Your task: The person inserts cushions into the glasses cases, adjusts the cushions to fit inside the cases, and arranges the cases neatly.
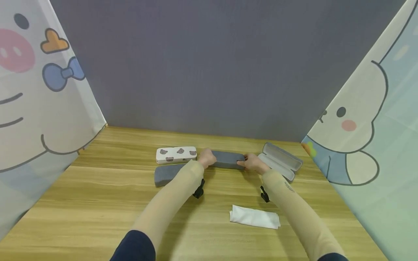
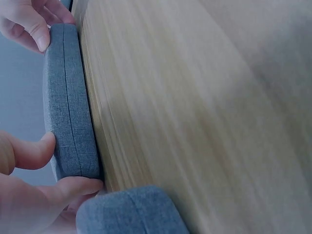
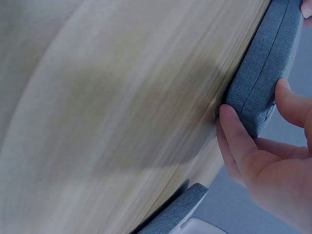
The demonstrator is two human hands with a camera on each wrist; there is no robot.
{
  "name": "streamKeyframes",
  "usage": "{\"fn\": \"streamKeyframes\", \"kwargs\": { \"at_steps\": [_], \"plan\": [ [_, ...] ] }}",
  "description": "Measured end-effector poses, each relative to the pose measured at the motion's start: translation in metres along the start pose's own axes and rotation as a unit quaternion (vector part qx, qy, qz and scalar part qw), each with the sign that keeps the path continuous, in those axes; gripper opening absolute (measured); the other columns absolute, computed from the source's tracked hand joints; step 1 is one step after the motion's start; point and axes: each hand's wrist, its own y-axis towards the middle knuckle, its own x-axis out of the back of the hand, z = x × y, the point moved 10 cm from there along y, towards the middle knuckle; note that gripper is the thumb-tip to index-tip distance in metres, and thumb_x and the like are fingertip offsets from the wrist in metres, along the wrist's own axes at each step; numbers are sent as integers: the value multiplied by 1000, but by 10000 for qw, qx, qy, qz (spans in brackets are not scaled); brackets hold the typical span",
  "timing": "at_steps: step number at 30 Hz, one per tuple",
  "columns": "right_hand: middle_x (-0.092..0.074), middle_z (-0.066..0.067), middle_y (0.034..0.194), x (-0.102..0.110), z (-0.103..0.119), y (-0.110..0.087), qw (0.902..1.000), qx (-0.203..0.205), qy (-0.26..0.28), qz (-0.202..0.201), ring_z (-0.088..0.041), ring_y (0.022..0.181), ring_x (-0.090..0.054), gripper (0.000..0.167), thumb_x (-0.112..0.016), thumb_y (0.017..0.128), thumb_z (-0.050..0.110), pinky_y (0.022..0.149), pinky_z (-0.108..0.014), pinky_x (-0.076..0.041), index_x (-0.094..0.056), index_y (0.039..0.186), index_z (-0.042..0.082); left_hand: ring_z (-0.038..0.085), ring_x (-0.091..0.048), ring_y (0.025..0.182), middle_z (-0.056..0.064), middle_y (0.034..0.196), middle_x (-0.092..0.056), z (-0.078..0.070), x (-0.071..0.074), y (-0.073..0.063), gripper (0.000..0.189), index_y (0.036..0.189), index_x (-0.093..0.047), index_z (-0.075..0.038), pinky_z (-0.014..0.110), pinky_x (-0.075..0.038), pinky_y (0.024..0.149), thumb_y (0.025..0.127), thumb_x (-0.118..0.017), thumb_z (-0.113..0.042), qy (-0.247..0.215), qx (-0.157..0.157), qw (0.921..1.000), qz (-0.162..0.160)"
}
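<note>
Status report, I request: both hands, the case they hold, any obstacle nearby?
Left hand, right hand: gripping opposite ends. Held gray glasses case: closed. Possible obstacle: open glasses case beside right hand.

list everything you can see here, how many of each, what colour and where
held closed case: 1, grey-blue, between the hands
other closed case: 1, grey-blue, partly behind the left forearm
patterned case: 1, white with brownish bear heads, left of the held case
open case: 1, grey, beyond the right hand
cloth: 1, white, between the forearms
table: 1, yellowish-brown wood, under everything
back panel: 1, grey, behind the table
printed sheets: 2, pale with cartoons, one each side
black devices: 2, black, one by each wrist
navy sleeves: 2, navy, bottom edge
left hand: 1, bare, gripping the held case's left end
right hand: 1, bare, gripping its right end
</note>
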Motion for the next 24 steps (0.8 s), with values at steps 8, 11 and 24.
{"fn": "streamKeyframes", "kwargs": {
  "at_steps": [8, 11, 24],
  "plan": [
    [-37, -32, 144, -2, 1, 7, 9999, -92, 62, 83, -13, 65, -49, 69, -52, 100, 24, 88, -38, -46, -17, 147, -12, 15, -29, 50, 10, 78, -49, 0, 2, 2, 38, 132, -47, 7, 31, -34, 53, 95, -50, -2, 36, 56, 9999, -117],
    [-39, -32, 142, -1, 1, 7, 9999, -93, 66, 81, -12, 60, -46, 69, -52, 100, 23, 83, -34, -45, -17, 147, -13, 14, -29, 48, 7, 68, -45, 1, 1, 4, 34, 127, -52, 8, 30, -33, 50, 95, -49, -2, 105, 90, 9998, -115],
    [-56, -26, 120, 4, 3, 6, 9999, -24, 136, -7, -15, 72, -53, 72, -53, 99, 27, 102, -46, -43, -16, 147, -12, 13, -15, 49, 6, 66, -36, 0, 6, 8, 6, 89, -52, 2, 29, -20, 48, 92, -47, 0, -85, 109, 9999, 35]
  ]
}}
